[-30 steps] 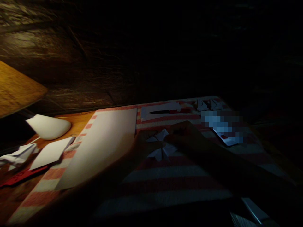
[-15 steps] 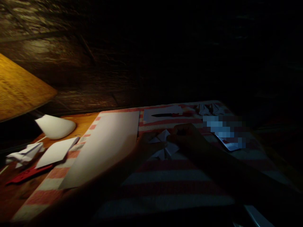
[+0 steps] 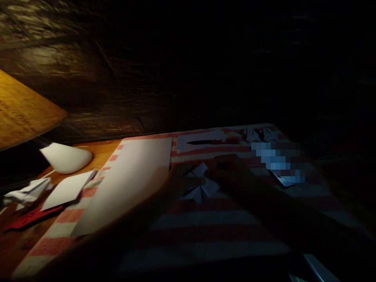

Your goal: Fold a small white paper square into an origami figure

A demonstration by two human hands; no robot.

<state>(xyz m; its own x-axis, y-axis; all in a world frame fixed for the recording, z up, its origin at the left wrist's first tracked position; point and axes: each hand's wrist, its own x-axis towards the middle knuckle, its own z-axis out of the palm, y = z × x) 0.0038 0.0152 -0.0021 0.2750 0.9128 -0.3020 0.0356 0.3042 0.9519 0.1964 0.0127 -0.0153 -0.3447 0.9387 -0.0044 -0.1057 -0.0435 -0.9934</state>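
Note:
Between my two hands is a piece of white folded paper [image 3: 202, 190] with several pointed flaps spread out. My left hand [image 3: 183, 174] is closed on its left side, the thumb lying across the folds. My right hand [image 3: 229, 164] pinches its right edge with the fingers curled. Deep shadow hides most of the fingers. Beneath both hands lies a red-and-white striped cloth [image 3: 205, 237]. A large white paper sheet [image 3: 132, 172] rests on it, partly covered by my left forearm.
Behind my hands, a dark-bladed knife [image 3: 199, 142] lies on a smaller paper [image 3: 183, 145]. Folded paper shapes [image 3: 258, 134] stand at the back right, near a glowing, blurred-out object [image 3: 282, 162]. To the left are a lamp [image 3: 67, 158], a white pad [image 3: 69, 190], crumpled paper [image 3: 28, 192] and a red flat object [image 3: 33, 218].
The folded paper has turned slightly, and its lower flaps now fan out wider. Both hands keep their hold. The whole view has shifted a little.

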